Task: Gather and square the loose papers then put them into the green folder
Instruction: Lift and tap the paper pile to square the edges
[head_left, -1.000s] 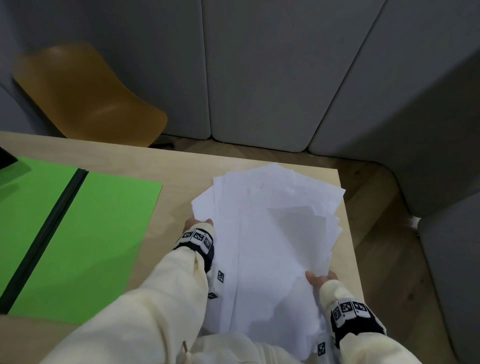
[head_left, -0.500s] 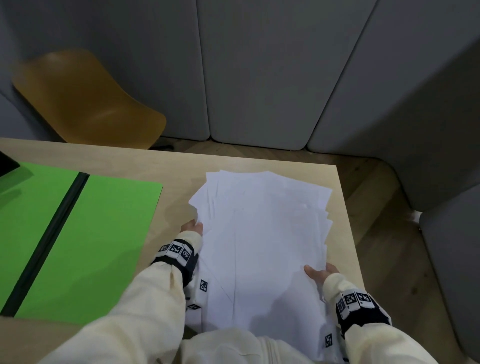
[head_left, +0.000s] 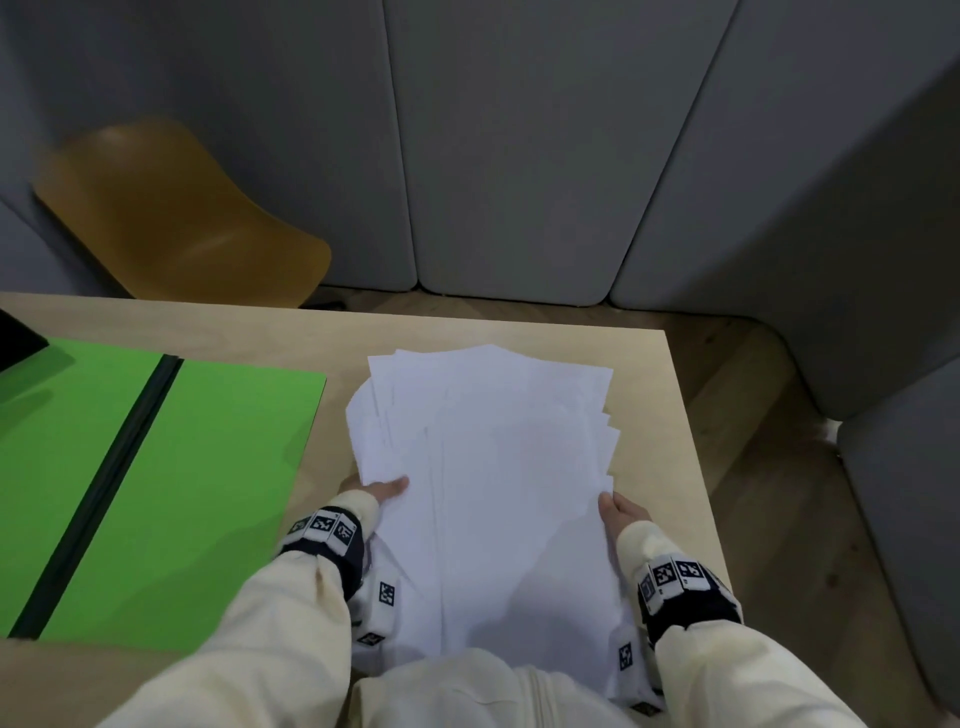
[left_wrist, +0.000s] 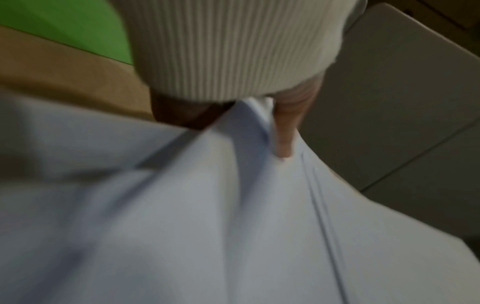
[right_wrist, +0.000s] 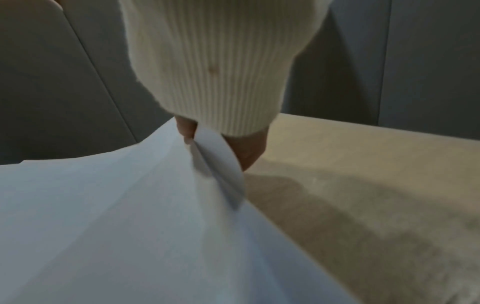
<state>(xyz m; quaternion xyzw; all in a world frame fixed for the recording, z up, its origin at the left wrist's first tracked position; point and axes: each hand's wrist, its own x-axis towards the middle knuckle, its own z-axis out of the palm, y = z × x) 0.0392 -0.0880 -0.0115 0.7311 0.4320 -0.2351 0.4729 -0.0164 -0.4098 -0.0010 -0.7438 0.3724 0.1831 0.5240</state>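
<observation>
A loose stack of white papers (head_left: 493, 467) is held tilted above the right part of the wooden table (head_left: 311, 332), its far edges still fanned and uneven. My left hand (head_left: 379, 491) grips the stack's left side, thumb on top (left_wrist: 284, 133). On the other side my right hand (head_left: 618, 514) pinches the edge of the sheets (right_wrist: 215, 156). The papers (left_wrist: 233, 226) fill both wrist views. The green folder (head_left: 156, 478) lies open flat on the left of the table, a dark spine down its middle.
A mustard yellow chair (head_left: 176, 218) stands behind the table at the back left. Grey padded wall panels (head_left: 519, 156) close in the back and right. A dark object (head_left: 18, 338) pokes in at the far left edge. The table's right edge is close to my right hand.
The stack has been drawn toward me and its sheets have slid closer together. Both hands have moved back along the sides of the papers.
</observation>
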